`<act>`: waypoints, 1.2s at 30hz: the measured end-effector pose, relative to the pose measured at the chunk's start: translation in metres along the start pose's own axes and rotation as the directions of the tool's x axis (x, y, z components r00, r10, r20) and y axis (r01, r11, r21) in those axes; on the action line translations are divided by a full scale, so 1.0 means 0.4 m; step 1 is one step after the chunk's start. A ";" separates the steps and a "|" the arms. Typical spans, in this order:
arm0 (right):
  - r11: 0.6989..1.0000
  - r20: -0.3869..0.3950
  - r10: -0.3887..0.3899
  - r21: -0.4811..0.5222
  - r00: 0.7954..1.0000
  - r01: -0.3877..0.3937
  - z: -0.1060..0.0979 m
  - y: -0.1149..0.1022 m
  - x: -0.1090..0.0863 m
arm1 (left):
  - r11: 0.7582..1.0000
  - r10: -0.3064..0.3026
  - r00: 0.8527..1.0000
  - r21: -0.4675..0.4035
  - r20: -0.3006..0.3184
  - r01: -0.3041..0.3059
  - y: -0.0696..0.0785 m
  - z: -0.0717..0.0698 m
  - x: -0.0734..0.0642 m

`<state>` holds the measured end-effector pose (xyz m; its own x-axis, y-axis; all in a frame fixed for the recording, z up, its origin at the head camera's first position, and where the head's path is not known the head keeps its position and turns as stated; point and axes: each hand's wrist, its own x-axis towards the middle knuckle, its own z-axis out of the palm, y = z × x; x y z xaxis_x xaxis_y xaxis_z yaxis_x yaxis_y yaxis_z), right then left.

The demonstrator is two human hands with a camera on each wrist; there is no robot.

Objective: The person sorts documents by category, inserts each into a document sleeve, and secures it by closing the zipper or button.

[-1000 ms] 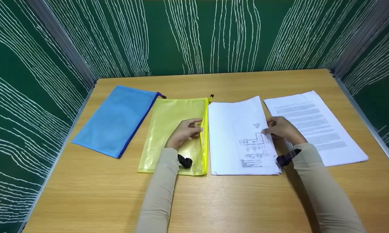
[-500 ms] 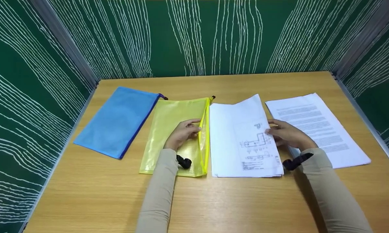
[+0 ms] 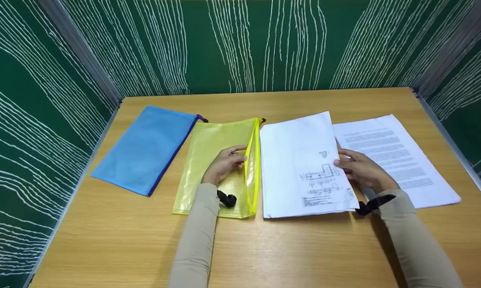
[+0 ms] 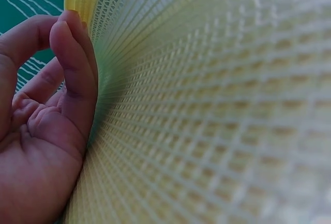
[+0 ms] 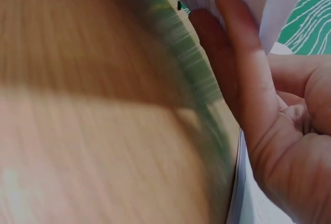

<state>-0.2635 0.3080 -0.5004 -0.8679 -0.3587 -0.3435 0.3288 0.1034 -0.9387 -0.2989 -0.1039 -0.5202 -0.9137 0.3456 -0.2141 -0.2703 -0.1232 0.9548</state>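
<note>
Blue fabric-like mesh covers the zip pouch (image 3: 144, 150) at the far left, which lies flat on the wooden table (image 3: 144, 244), slanted with its far end to the right. A darker purple-blue zip edge (image 3: 171, 159) runs down its right side, ending in a dark pull (image 3: 202, 119) at the far right corner.

Just right of it, the yellow mesh pouch (image 3: 202, 172) lies nearly straight, its right side gaping along the bright yellow zip edge (image 3: 257, 172). The left hand (image 3: 224, 163) is over this pouch, thumb and index finger pinched together on the upper lip of the mouth. A beige sleeve (image 3: 194, 236) and a black wrist camera (image 3: 227, 199) show behind that hand.

Next, right of the yellow pouch, is a stack of white sheets (image 3: 290, 160) with a technical drawing (image 3: 320, 176) printed on its right half. Its right side is lifted from the table, and the right hand (image 3: 362, 170) grips that edge, the thumb on the upper face.

Farthest right, a slanted stack of text pages (image 3: 400, 160) lies on the table, partly covered by the right hand. Green walls (image 3: 256, 48) with white wavy lines rise beyond the table.
</note>
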 end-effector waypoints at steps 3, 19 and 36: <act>0.998 0.003 -0.020 0.063 1.000 0.020 -0.003 0.001 0.000 | 1.000 0.006 1.000 -0.015 -0.001 -0.006 0.000 0.000 -0.002; 0.982 -0.032 -0.011 0.190 0.999 0.016 0.006 -0.009 -0.002 | 1.000 -0.012 1.000 -0.019 -0.003 0.012 0.000 -0.003 0.000; 0.976 -0.029 0.013 0.217 1.000 -0.006 0.031 -0.013 0.002 | 1.000 -0.019 1.000 -0.011 0.001 0.019 0.001 -0.005 0.001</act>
<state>-0.2611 0.2957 -0.4955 -0.8741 -0.3306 -0.3559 0.4070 -0.0983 -0.9081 -0.2999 -0.1057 -0.5203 -0.9079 0.3488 -0.2324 -0.2915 -0.1272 0.9481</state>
